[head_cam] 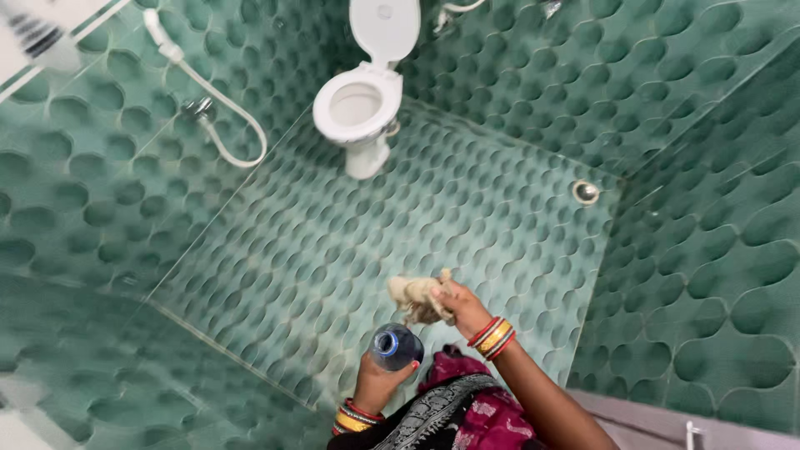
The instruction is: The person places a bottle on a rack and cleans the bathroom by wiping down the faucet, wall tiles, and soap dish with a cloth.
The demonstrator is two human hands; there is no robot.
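Left hand (377,385) wrapped round blue bottle (395,346), open top up. Right hand (463,308) squeezes tan rag (415,297) shut. Best: tip bottle slowly onto rag (over green floor (350,250)), toilet (360,104) far.

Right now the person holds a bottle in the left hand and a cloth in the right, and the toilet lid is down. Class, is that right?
Not quite. The head view shows the toilet lid up, bowl open. The left hand does hold the bottle, and the right hand the cloth.
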